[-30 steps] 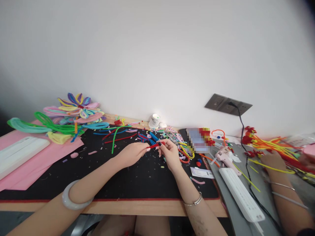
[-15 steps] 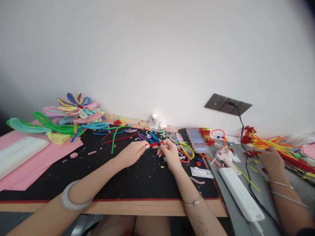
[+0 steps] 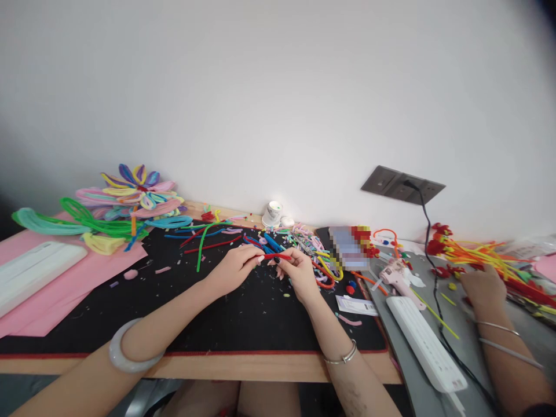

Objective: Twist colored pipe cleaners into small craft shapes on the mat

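A short red pipe cleaner [image 3: 273, 255] stretches between my two hands above the black mat [image 3: 182, 324]. My left hand [image 3: 238, 267] pinches its left end between thumb and fingers. At the other end, my right hand [image 3: 297, 274] grips it with thumb and bent fingers, so part of the piece is hidden. Just behind my hands lie blue pipe cleaners [image 3: 273, 241] and a heap of cut, many-coloured pieces [image 3: 306, 238]. Left of them rest a green pipe cleaner [image 3: 201, 249] and red ones [image 3: 212, 245].
A pipe-cleaner flower [image 3: 141, 188] and pink paper [image 3: 52, 313] are on the left. A paper cup [image 3: 273, 213] stands by the wall. On the right are a glue gun [image 3: 397, 278], a white power strip [image 3: 428, 344], a black cable [image 3: 439, 313] and another person's hand [image 3: 483, 288].
My hands stay nearly in place, with the red pipe cleaner now bowed slightly between them. The other person's hand at the right has shifted a little.
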The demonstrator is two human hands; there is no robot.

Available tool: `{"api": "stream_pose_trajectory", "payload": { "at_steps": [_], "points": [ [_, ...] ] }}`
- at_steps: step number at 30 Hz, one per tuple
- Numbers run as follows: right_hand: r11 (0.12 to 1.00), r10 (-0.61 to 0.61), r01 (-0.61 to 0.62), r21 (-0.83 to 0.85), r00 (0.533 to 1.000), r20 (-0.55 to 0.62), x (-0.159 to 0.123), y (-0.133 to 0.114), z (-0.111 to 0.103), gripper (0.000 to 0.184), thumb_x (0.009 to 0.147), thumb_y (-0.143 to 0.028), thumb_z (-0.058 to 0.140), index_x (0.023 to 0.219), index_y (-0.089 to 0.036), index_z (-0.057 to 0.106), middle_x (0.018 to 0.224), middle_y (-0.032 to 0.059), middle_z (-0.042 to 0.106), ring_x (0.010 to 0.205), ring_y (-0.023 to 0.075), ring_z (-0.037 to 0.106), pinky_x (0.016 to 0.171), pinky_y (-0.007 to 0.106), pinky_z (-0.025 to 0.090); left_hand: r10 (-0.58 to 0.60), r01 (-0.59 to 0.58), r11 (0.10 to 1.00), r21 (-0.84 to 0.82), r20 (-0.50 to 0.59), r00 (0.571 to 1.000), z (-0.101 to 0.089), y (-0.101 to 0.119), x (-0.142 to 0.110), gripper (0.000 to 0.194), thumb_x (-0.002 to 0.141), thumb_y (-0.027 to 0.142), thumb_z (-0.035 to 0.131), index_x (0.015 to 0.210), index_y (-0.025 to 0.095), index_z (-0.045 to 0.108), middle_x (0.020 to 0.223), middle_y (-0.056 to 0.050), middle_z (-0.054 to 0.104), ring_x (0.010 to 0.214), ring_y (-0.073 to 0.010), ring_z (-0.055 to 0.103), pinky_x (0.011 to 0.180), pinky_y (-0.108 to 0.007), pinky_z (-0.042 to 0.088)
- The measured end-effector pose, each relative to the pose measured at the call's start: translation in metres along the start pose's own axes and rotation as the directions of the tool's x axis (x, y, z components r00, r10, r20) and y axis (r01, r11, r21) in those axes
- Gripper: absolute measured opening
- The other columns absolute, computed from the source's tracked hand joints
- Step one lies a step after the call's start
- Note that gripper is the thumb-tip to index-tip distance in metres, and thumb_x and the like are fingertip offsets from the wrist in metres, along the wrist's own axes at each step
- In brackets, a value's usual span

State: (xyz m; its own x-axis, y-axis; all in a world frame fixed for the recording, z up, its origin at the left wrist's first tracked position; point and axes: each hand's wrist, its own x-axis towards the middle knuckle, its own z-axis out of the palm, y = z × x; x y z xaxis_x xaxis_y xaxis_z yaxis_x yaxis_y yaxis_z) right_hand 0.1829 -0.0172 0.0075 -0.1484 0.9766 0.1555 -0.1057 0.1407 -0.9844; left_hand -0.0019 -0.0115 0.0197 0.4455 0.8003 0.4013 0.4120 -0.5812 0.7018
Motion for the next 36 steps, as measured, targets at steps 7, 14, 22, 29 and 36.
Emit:
{"api": "stream_pose_trajectory", "payload": {
  "at_steps": [7, 14, 22, 29, 36],
  "points": [
    [0.999, 0.004, -0.003, -0.032, 1.0, 0.022, 0.0, 0.0, 0.0, 0.005, 0.073, -0.02, 0.06, 0.076, -0.016, 0.062, 0.057, -0.0012, 0.059, 0.045, 0.0078, 0.048, 0.043, 0.019, 0.04, -0.013, 0.014, 0.998, -0.06, 0.009, 1.0, 0.001, 0.001, 0.0, 0.018, 0.084, 0.021, 0.047, 0.09, 0.019, 0.063, 0.081, -0.002, 0.063, 0.077, -0.0154, 0.058, 0.074, -0.026, 0.043],
    [0.999, 0.038, -0.037, -0.023, 0.999, 0.037, 0.0, 0.003, 0.0, 0.007, 0.075, -0.023, 0.058, 0.076, -0.017, 0.061, 0.056, -0.0017, 0.058, 0.044, 0.0082, 0.049, 0.043, 0.019, 0.04, -0.317, 0.319, 0.817, -0.48, 0.088, 0.944, 0.006, 0.0, 0.0, 0.022, 0.081, 0.034, 0.05, 0.084, 0.014, 0.058, 0.075, -0.005, 0.066, 0.069, -0.0175, 0.065, 0.065, -0.029, 0.052],
    [0.998, 0.043, -0.042, -0.044, 0.999, 0.032, -0.001, 0.002, 0.0, 0.012, 0.075, -0.027, 0.058, 0.077, -0.016, 0.06, 0.065, 0.0014, 0.063, 0.045, 0.0078, 0.049, 0.043, 0.019, 0.04, -0.38, 0.384, 0.708, -0.592, 0.14, 0.914, 0.009, -0.001, 0.001, 0.025, 0.079, 0.038, 0.054, 0.082, 0.013, 0.054, 0.073, -0.005, 0.066, 0.065, -0.0168, 0.066, 0.062, -0.029, 0.051],
    [0.998, 0.046, -0.045, -0.033, 0.998, 0.038, -0.001, -0.001, 0.001, 0.013, 0.069, -0.025, 0.066, 0.077, -0.017, 0.061, 0.059, -0.0021, 0.057, 0.045, 0.008, 0.047, 0.042, 0.019, 0.039, -0.367, 0.425, 0.696, -0.579, 0.222, 0.903, 0.011, -0.003, 0.001, 0.025, 0.081, 0.039, 0.051, 0.08, 0.014, 0.049, 0.072, -0.005, 0.066, 0.062, -0.0168, 0.066, 0.059, -0.028, 0.05],
    [0.993, 0.09, -0.091, 0.081, 0.996, 0.016, 0.001, -0.001, 0.003, 0.012, 0.071, -0.028, 0.064, 0.076, -0.017, 0.06, 0.065, 0.0005, 0.062, 0.045, 0.0074, 0.047, 0.04, 0.018, 0.037, -0.306, 0.388, 0.669, -0.634, 0.241, 0.921, 0.012, -0.001, 0.0, 0.024, 0.083, 0.038, 0.049, 0.08, 0.015, 0.046, 0.072, -0.004, 0.065, 0.058, -0.0162, 0.065, 0.059, -0.03, 0.05]
  ]
}}
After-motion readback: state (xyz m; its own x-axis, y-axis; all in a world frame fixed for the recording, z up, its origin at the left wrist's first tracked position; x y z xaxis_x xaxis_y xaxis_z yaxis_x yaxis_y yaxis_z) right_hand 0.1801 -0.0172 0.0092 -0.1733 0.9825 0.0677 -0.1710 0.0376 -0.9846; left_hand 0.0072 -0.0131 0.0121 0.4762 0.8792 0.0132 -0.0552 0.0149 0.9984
